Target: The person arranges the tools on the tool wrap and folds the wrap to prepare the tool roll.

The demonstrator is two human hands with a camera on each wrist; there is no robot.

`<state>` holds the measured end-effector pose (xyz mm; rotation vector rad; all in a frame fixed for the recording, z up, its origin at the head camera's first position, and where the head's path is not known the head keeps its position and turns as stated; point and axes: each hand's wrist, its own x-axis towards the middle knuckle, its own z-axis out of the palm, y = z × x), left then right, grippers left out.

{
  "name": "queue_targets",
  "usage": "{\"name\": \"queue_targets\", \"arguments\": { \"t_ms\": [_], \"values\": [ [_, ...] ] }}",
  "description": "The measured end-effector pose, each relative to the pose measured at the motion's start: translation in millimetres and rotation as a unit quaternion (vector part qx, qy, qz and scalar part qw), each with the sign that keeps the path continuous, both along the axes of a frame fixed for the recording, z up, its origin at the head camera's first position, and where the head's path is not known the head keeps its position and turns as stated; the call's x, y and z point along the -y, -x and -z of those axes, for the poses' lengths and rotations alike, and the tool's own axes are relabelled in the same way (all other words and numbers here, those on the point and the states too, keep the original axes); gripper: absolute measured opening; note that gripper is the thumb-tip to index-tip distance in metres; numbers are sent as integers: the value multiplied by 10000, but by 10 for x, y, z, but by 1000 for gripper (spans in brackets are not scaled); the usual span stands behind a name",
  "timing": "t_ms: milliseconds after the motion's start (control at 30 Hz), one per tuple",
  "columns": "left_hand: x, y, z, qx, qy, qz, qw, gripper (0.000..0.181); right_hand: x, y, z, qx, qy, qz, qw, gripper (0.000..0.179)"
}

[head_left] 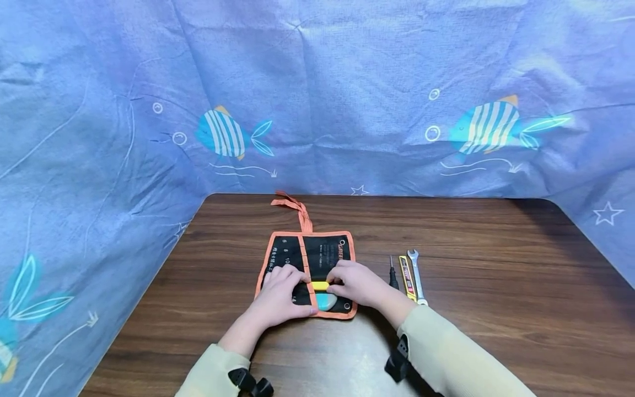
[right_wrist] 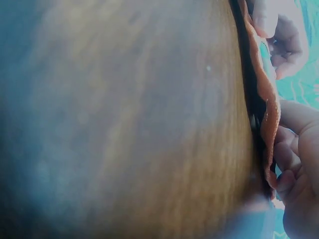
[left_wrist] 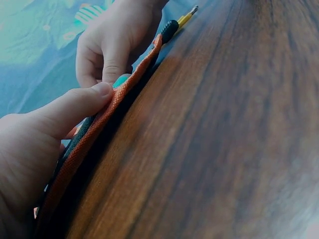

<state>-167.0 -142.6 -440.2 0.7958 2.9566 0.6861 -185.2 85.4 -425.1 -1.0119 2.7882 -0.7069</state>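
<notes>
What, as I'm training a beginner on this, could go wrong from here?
The yellow item, pinched by the right hand, might snag on the orange band. The pouch could shift if the left hand, resting on it, lifts. The right sleeve, close to the wrench, might knock it.

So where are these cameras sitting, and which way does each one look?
Head: worn on the head, facing forward and down at a black, orange-edged fabric pouch; left hand, right hand and pale fabric sleeves show.
Left wrist: worn there, looking along the pouch's orange edging and a brown wood-grain table; both hands partly show.
Right wrist: worn there, looking across the table; both hands partly show, at the right.
Both wrist views share that edging.
</notes>
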Motion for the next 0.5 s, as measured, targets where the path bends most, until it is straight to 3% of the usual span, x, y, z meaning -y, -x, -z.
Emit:
{"name": "queue_targets", "arguments": {
  "t_ms": [233,500],
  "values": [
    [20,-13,2,161,-72,-51,9998,63,16,11,15,7,-32,-95,9999,14],
    [4,13,7,98,-83,101,9999,60,58,23,10,-424,4,-296,9987,9]
  ]
}}
